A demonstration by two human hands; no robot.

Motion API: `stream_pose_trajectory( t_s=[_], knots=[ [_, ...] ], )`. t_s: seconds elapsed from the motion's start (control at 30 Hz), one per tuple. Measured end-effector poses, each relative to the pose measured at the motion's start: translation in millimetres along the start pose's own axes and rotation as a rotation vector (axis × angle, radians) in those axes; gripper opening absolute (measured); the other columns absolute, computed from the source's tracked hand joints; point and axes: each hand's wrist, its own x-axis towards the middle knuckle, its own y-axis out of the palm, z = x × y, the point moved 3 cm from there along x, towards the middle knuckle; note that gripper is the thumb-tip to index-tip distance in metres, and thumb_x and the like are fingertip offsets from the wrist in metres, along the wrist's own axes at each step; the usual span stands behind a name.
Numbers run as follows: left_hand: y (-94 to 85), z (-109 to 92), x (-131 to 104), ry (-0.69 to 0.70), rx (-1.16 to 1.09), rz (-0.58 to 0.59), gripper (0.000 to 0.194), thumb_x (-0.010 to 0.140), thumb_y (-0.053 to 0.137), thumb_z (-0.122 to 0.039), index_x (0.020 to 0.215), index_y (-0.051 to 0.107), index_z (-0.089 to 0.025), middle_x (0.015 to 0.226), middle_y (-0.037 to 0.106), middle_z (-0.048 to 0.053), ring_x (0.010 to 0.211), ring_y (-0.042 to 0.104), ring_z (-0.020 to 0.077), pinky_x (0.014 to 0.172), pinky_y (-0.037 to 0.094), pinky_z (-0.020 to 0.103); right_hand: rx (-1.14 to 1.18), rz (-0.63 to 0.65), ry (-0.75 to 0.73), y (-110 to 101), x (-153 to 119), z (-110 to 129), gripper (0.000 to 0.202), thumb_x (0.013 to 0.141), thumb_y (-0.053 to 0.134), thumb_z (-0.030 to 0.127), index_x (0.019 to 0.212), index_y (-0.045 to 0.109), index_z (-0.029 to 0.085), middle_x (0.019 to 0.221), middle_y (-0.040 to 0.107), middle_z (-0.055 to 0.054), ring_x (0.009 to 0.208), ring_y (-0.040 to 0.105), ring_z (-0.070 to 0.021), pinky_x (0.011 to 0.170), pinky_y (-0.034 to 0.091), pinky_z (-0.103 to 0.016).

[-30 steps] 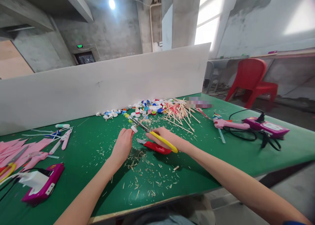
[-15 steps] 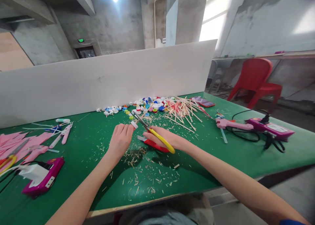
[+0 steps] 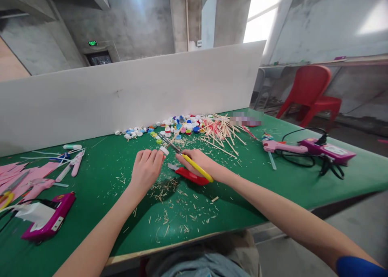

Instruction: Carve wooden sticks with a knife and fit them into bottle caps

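My left hand (image 3: 147,168) is closed, its fingers pinching a white bottle cap (image 3: 164,150). A thin wooden stick (image 3: 179,132) rises past the cap and crosses behind the blades; whether it is joined to the cap I cannot tell. My right hand (image 3: 197,163) grips scissors (image 3: 198,168) with a yellow handle, their blades pointing away to the upper left, close beside the cap. Just under that hand is a red utility knife (image 3: 190,176) with its metal end toward the left. Wood shavings (image 3: 163,189) are strewn below both hands.
Behind lie many coloured bottle caps (image 3: 136,132) and a heap of wooden sticks (image 3: 222,133). Pink glue guns (image 3: 285,147) and purple power strips (image 3: 50,218) flank me, with pink sheets (image 3: 39,170) at left. A white board (image 3: 136,95) bounds the green table (image 3: 106,176).
The view has tilted slightly downward, so most things sit a little higher and farther left. Both hands keep their grips, and the cap shows its face slightly more.
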Motion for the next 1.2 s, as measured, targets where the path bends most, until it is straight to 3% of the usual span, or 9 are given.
stream_pose_trajectory(
  t_s=[0.03,0.2,0.3,0.47,0.57,0.73,1.2],
  knots=[
    [-2.2,2.6,-0.4,-0.021,0.001,-0.030,0.004,0.097,0.053,-0.021,0.098,0.056,-0.020,0.083,0.062,0.006,0.085,0.049,0.0218,0.080,0.038,0.035,-0.029,-0.014,0.016,-1.6,-0.4,-0.2,0.035,0.097,0.059,0.046,0.114,0.064,0.016,0.106,0.066,-0.006,0.089,0.064,-0.0159,0.080,0.056,-0.037],
    [-16.8,16.1,14.2,-0.151,-0.035,-0.155,0.041,0.102,0.025,-0.037,0.128,0.047,-0.013,0.112,0.059,0.018,0.112,0.050,0.0290,0.097,0.039,0.044,-0.194,-0.103,0.063,-3.7,-0.6,-3.6,0.039,0.096,0.059,0.047,0.122,0.062,0.017,0.114,0.065,-0.008,0.097,0.064,-0.0188,0.086,0.056,-0.041],
    [-9.0,16.5,36.2,-0.064,-0.078,-0.030,0.044,0.102,0.026,-0.042,0.115,0.059,-0.016,0.110,0.065,0.015,0.112,0.054,0.0274,0.095,0.041,0.041,-0.273,-0.122,0.034,-0.5,-0.4,-2.7,0.040,0.096,0.060,0.047,0.122,0.062,0.016,0.115,0.065,-0.008,0.099,0.064,-0.0194,0.087,0.055,-0.042],
    [18.2,12.5,62.0,0.030,-0.062,0.176,0.053,0.096,0.041,-0.059,0.071,0.066,-0.019,0.069,0.064,0.009,0.075,0.056,0.0243,0.070,0.038,0.038,-0.368,-0.171,-0.017,-5.1,-0.5,-2.9,0.041,0.097,0.059,0.048,0.121,0.062,0.016,0.115,0.065,-0.009,0.099,0.064,-0.0196,0.086,0.055,-0.042],
    [24.4,6.8,65.0,0.035,-0.036,0.222,0.057,0.093,0.041,-0.065,0.070,0.067,-0.019,0.069,0.065,0.010,0.072,0.055,0.0241,0.066,0.034,0.037,-0.420,-0.205,-0.052,-11.6,-0.2,-7.8,0.041,0.096,0.059,0.048,0.122,0.062,0.016,0.117,0.065,-0.009,0.101,0.064,-0.0204,0.088,0.055,-0.043],
    [30.3,3.2,58.2,0.032,-0.059,0.228,0.057,0.096,0.040,-0.059,0.068,0.067,-0.018,0.065,0.065,0.010,0.072,0.055,0.0250,0.065,0.031,0.036,-0.490,-0.243,-0.075,-14.7,2.3,-11.9,0.043,0.095,0.060,0.049,0.125,0.061,0.016,0.122,0.063,-0.010,0.108,0.062,-0.0227,0.092,0.053,-0.046],
    [48.0,5.4,47.6,-0.051,-0.163,0.285,0.048,0.095,0.040,-0.046,0.066,0.067,-0.018,0.066,0.064,0.012,0.068,0.055,0.0232,0.060,0.029,0.035,-0.543,-0.135,-0.049,-8.3,8.3,-7.6,0.043,0.096,0.060,0.048,0.125,0.061,0.016,0.120,0.064,-0.010,0.103,0.063,-0.0210,0.089,0.055,-0.044]
  ],
)
